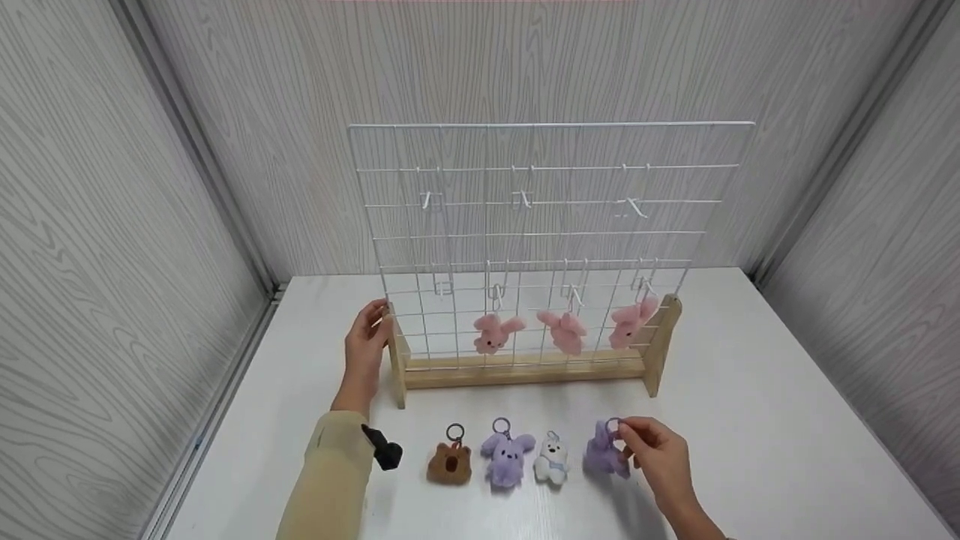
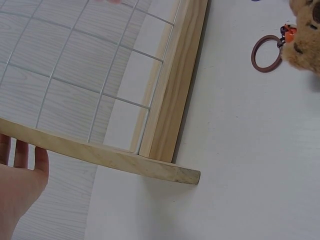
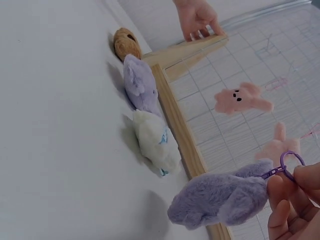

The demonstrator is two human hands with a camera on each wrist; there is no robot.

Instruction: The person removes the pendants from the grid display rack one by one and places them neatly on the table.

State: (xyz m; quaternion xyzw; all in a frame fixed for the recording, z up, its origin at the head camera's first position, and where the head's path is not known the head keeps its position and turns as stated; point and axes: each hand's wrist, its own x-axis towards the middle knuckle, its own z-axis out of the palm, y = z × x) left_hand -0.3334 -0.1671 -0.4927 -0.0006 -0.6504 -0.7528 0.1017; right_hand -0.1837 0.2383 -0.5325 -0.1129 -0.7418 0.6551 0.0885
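With the right hand (image 1: pixel 656 454), pinching a fluffy purple toy (image 3: pixel 220 200) by its round purple ring (image 3: pixel 282 160), beside a fluffy white toy (image 1: pixel 552 459). With the left hand (image 1: pixel 367 345), holding a pale wooden post (image 1: pixel 397 356).

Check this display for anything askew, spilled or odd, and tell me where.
The middle pink bunny keychain on the wire display rack looks odd: no face shows, so it seems turned backwards, while the left pink bunny and right pink bunny show theirs at least partly. Nothing looks spilled.

Fuzzy plush purple bunny (image 3: pixel 220 197), smooth wooden stand (image 1: pixel 525 373), glossy tabletop (image 1: pixel 765 450)
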